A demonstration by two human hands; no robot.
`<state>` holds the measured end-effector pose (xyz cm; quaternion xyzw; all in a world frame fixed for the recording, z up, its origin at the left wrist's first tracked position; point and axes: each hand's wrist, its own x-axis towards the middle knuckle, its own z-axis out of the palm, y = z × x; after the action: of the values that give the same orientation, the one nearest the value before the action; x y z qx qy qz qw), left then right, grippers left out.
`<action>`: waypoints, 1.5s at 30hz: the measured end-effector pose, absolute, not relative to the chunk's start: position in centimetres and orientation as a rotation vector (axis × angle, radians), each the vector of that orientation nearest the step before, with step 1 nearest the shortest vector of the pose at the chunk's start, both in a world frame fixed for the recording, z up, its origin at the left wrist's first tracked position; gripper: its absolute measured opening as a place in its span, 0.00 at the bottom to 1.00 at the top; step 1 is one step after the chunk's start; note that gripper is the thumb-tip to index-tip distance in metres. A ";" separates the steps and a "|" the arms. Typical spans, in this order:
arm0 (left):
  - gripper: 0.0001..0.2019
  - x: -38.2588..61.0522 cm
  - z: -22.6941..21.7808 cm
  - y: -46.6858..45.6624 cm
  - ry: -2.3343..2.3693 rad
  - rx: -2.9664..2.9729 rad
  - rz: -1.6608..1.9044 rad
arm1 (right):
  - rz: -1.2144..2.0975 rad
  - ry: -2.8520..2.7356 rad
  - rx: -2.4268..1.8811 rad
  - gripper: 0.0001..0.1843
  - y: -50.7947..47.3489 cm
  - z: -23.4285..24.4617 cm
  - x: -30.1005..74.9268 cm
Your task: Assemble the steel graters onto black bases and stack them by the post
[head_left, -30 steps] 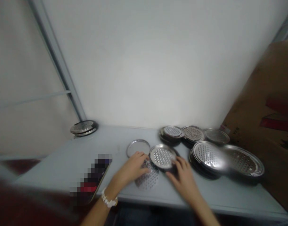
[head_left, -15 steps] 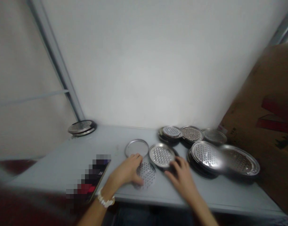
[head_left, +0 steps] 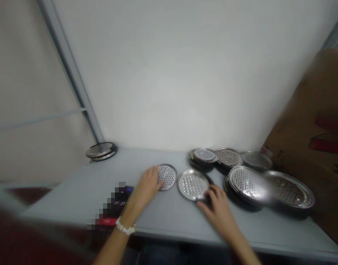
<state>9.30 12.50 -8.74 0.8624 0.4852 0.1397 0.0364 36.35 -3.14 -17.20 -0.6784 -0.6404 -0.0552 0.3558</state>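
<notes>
My left hand (head_left: 149, 184), with a white bracelet at its wrist, grips the left edge of a small perforated metal grater disc (head_left: 167, 177). The disc lies inside a thin metal ring (head_left: 175, 172) on the table, its left side hidden by my fingers. My right hand (head_left: 215, 200) has thumb and fingers curled at the lower right rim of a round metal grater plate (head_left: 193, 184), which rests just right of the ring. Something dark shows beneath that plate's right edge.
Stacks of round grater plates (head_left: 244, 182) stand at the right, with a larger oval one (head_left: 292, 189) beside them. More grater plates (head_left: 229, 157) line the wall. A small stack (head_left: 101, 150) sits far left. A phone (head_left: 117, 204) lies near my left forearm. A cardboard box (head_left: 309, 121) bounds the right.
My left hand has carried the perforated disc up and away from the table's front edge, into the ring. My right hand stays at the grater plate's rim. The view has shifted slightly.
</notes>
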 end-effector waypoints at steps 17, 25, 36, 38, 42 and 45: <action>0.24 8.6 -10.1 13.0 1.202 2.620 0.176 | -0.104 -1.657 -1.766 0.18 -3.3 -17.1 36.4; 0.20 8.3 -9.2 12.7 1.142 2.581 0.193 | -0.112 -1.644 -1.761 0.17 -3.3 -17.0 36.4; 0.28 5.7 -7.3 13.3 1.030 2.437 0.057 | -0.072 -1.659 -1.759 0.18 -3.3 -17.3 36.5; 0.26 5.7 -7.4 13.3 1.042 2.439 0.063 | -0.064 -1.658 -1.758 0.19 -3.4 -17.3 36.5; 0.24 5.7 -7.7 13.4 1.127 2.444 0.130 | -0.060 -1.657 -1.761 0.18 -3.3 -17.2 36.5; 0.23 5.8 -8.2 13.6 1.166 2.445 0.233 | -0.071 -1.658 -1.760 0.18 -3.3 -17.3 36.6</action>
<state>5.84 13.55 -8.20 0.8793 0.4192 0.0839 0.2100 36.60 -3.31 -17.28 -0.6806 -0.6411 -0.0274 0.3535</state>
